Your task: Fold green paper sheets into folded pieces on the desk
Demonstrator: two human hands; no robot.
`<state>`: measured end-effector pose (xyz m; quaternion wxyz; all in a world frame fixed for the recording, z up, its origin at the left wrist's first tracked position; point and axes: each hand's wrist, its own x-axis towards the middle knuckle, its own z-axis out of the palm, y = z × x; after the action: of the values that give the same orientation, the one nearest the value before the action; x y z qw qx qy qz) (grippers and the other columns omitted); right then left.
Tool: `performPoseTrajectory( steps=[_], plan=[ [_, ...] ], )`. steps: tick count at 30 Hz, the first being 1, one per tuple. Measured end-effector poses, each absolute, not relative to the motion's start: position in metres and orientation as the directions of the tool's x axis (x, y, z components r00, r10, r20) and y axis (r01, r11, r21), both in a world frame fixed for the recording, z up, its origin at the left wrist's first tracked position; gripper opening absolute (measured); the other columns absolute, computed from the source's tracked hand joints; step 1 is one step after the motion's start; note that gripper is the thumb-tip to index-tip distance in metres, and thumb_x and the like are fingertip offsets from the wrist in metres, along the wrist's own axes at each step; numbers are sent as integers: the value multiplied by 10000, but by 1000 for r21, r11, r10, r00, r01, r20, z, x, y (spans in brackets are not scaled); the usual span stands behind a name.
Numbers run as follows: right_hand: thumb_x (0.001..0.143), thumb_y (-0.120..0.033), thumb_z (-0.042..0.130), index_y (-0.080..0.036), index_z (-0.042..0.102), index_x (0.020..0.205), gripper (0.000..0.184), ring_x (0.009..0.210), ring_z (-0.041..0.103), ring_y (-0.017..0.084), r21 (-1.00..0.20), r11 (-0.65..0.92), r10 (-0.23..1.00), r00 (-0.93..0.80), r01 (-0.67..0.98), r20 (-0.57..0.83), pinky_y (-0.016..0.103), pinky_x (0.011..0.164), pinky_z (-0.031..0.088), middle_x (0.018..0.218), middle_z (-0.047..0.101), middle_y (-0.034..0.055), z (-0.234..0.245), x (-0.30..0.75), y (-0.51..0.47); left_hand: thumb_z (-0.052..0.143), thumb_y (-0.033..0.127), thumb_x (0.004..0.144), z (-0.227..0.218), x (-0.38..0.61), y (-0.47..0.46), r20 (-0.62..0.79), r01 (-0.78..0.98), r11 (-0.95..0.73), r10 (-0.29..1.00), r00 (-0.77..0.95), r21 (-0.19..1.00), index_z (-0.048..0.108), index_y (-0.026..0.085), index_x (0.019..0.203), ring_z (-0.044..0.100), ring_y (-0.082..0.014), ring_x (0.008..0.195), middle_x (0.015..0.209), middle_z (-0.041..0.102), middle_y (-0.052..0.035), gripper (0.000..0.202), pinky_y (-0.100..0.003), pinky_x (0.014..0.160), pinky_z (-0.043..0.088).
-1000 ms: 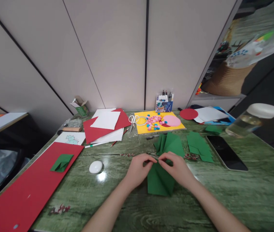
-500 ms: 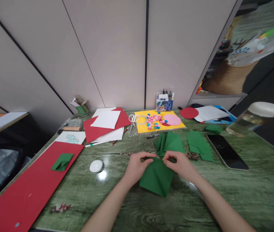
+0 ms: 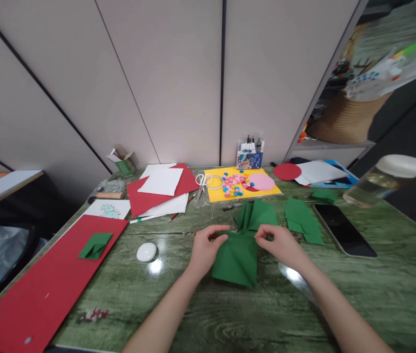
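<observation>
A creased sheet of green paper (image 3: 235, 260) hangs between my two hands, its lower edge toward me. My left hand (image 3: 207, 247) pinches the top left corner between thumb and fingers. At the top right corner, my right hand (image 3: 276, 242) grips the edge with thumb and index finger. Just behind it on the table lies a folded green paper piece (image 3: 257, 214) with several pleats. Further right are more green paper pieces (image 3: 303, 220), beside a black phone (image 3: 344, 231). A white rounded object (image 3: 146, 252) lies left of my left hand.
A long red sheet (image 3: 57, 284) with a small folded green paper (image 3: 95, 246) covers the table's left side. Behind are scissors (image 3: 201, 184), a yellow sheet (image 3: 217, 193) with pompoms (image 3: 234, 184), a marker pack (image 3: 250, 156) and white paper (image 3: 161, 181). A lidded jar (image 3: 380, 181) stands at right.
My hands have moved apart, the right one outward to the right. The green sheet's top edge is stretched wider between them, and its lower edge has risen slightly.
</observation>
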<state>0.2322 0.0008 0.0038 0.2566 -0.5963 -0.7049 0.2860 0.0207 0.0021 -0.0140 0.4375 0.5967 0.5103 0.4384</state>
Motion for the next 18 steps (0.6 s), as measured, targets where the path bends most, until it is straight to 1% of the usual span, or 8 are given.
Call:
performPoseTrajectory(
  steps=[2,3,4,7,8,10,14,18],
  plan=[
    [677,-208,490,-196,556,585,114,591,545,164,-645,118,993,-88,755,79,264,584,377,579,594,-8,1,235,2,606,168,712,-15,20,3,90,222,-107,992,86,969,674,189,974,600,-168,799,936,692,-47,271,-270,733,453],
    [685,-215,494,-198,561,596,113,603,552,169,-635,116,992,-59,764,109,270,596,382,588,600,-5,1,236,3,604,163,710,-15,20,4,95,221,-110,993,77,969,661,190,1000,594,-163,789,948,685,-46,296,-263,719,450],
    [705,-231,490,-200,569,618,121,620,562,174,-652,117,991,-43,749,128,275,610,390,603,608,-1,1,237,3,603,160,709,-15,20,4,98,224,-111,993,67,968,651,189,1016,587,-158,776,950,681,-45,312,-257,703,446],
    [805,-306,437,-200,597,746,200,721,599,184,-785,137,990,-61,604,125,284,675,422,721,651,20,3,235,1,596,159,710,-14,20,4,107,258,-118,993,59,959,660,183,967,573,-150,741,911,681,-39,266,-249,681,434],
    [825,-328,429,-203,607,795,220,768,605,188,-808,151,989,-84,570,126,290,703,427,777,661,28,4,233,-1,594,160,712,-14,20,3,108,270,-122,992,64,955,668,183,934,572,-150,734,893,684,-36,236,-251,682,433],
    [819,-352,472,-215,628,864,212,837,601,199,-799,192,981,-139,569,136,305,751,426,860,666,37,6,228,-4,593,159,711,-13,22,1,103,275,-122,991,85,954,678,181,884,576,-151,736,876,689,-31,194,-252,687,434],
    [782,-317,540,-215,647,817,152,809,602,203,-756,223,971,-205,615,119,313,736,428,824,668,34,6,216,-9,595,154,705,-11,24,-3,65,244,-97,989,134,965,680,163,869,597,-154,731,855,699,-39,185,-245,659,445],
    [784,-299,544,-220,648,770,132,790,592,201,-708,258,961,-252,658,116,324,745,407,786,663,22,5,211,-13,594,155,703,-8,25,-6,56,258,-113,974,218,960,695,161,855,621,-166,781,861,709,-45,183,-252,703,461]
  ],
)
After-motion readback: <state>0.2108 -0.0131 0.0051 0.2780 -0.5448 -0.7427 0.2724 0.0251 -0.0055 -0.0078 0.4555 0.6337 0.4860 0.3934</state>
